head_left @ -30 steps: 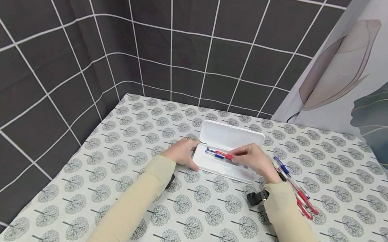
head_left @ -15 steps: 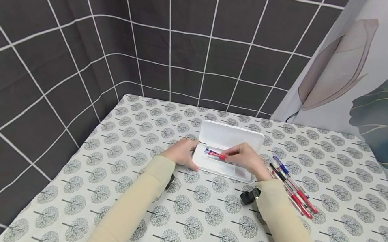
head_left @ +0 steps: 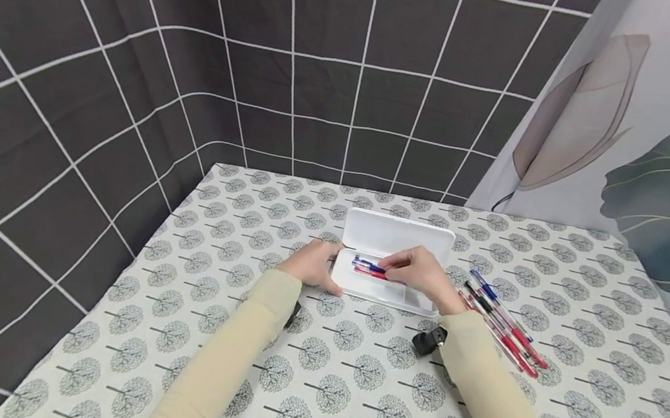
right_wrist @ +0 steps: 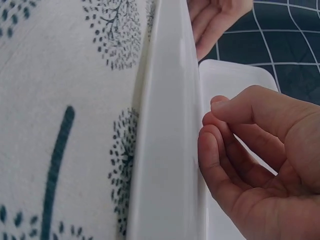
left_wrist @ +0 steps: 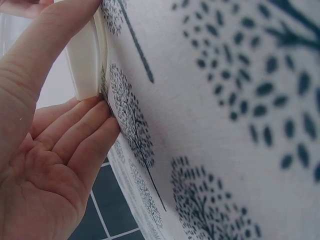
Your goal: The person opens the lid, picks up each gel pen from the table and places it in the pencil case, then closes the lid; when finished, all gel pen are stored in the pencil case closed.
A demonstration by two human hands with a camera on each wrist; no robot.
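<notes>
The fingers (right_wrist: 207,145) of the right hand (head_left: 418,271) are curled, with thumb and index tips drawn together; we cannot tell whether they pinch the blue pen (head_left: 372,266) at their tips. Around them we see a desk (head_left: 344,380) covered in white cloth printed with grey trees. Beyond its far edge and along the left hangs dark grey fabric (head_left: 334,18) with a white grid, and at the far right a pale curtain (head_left: 662,90) shows large leaf and petal shapes.

The white pencil case (head_left: 363,287) lies open mid-desk, its lid (head_left: 398,233) raised on the far side. In it, a red pen (head_left: 369,273) lies just on the near side of the blue one. Red, blue and black loose pens (head_left: 518,335) lie bunched on the cloth to the right.

Our left hand (head_left: 310,262) holds the case's left end, thumb spread to the near side and fingers to the far side. Both forearms reach in from the near edge in cream sleeves (head_left: 501,393); a black device (head_left: 427,341) sits by the right cuff.
</notes>
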